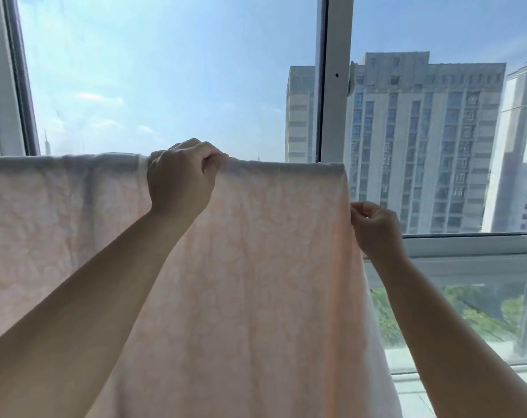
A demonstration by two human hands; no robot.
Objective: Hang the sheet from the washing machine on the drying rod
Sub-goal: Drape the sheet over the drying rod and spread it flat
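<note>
A pale pink patterned sheet (256, 267) hangs draped over the drying rod, which is hidden under its folded top edge. That top edge runs level from the left border to about two thirds across the view. My left hand (182, 179) grips the sheet's top edge over the rod, fingers curled round the fold. Lower down, my right hand (373, 226) pinches the sheet's right side edge a little below the top corner. The cloth falls in long folds out of the bottom of the view.
A large window (165, 70) stands right behind the sheet, with a white vertical frame post (336, 76) and a horizontal rail (467, 245) at the right. Tall buildings (422, 140) and trees show outside. A white frame edge (3, 76) stands at the far left.
</note>
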